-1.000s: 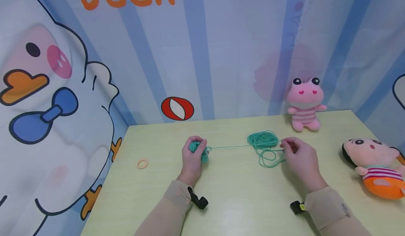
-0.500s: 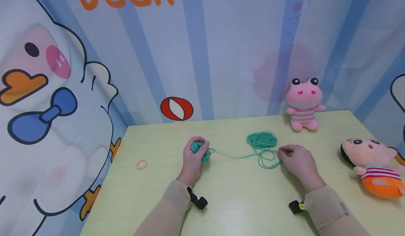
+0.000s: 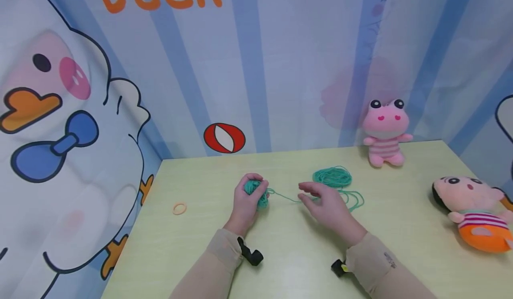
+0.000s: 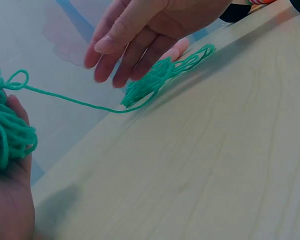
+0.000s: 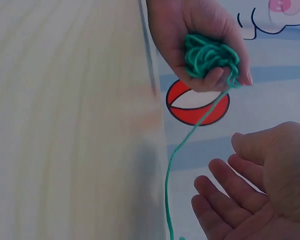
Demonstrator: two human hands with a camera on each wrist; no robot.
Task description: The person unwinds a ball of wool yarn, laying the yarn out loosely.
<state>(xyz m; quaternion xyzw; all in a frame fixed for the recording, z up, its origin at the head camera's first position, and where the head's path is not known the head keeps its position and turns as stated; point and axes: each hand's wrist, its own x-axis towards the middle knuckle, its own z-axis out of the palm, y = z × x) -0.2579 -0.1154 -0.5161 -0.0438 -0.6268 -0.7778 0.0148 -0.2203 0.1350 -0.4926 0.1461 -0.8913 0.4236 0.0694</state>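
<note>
A wound bundle of green yarn [image 3: 254, 187] sits in my left hand [image 3: 245, 203], the fingers and thumb curled round it. From the bundle a single yarn strand [image 4: 80, 101] runs right to a loose green yarn coil [image 3: 332, 176] lying on the table. Beside that strand hovers my right hand [image 3: 326, 205], its fingers spread and loosely bent; in the right wrist view the palm [image 5: 285, 200] holds nothing and the strand passes apart from it. Some loose loops [image 3: 354, 199] trail in front of the coil, partly hidden by the right hand.
An orange ring [image 3: 179, 208] lies on the table at the left. At the back right sits a pink plush toy [image 3: 386, 132], and a doll in striped and orange clothes [image 3: 478, 214] lies at the right edge. A printed curtain [image 3: 288, 67] hangs behind the table [image 3: 296, 263].
My right hand has let go of the yarn by the coil and moved left toward the left hand, its fingers opening. The strand has slackened; the left hand keeps its grip.
</note>
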